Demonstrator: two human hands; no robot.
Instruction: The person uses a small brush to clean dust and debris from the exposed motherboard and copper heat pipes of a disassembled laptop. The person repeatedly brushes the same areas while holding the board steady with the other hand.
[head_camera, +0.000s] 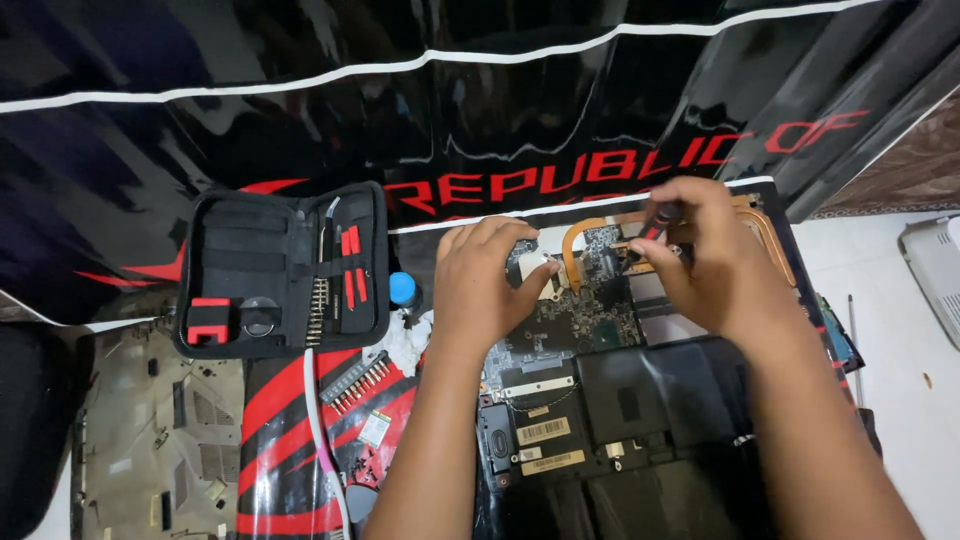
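Note:
An opened laptop lies in front of me with its motherboard, copper heat pipes and black battery exposed. My left hand rests on the board near a silver chip area, fingers curled down. My right hand grips a dark-handled screwdriver, its tip pointing down at the heat pipe region; the tip is hidden by my fingers.
An open black tool case with red tools lies at left. A bit holder strip, a white cable, a blue-capped bottle and the removed bottom cover lie nearby. A white device sits at far right.

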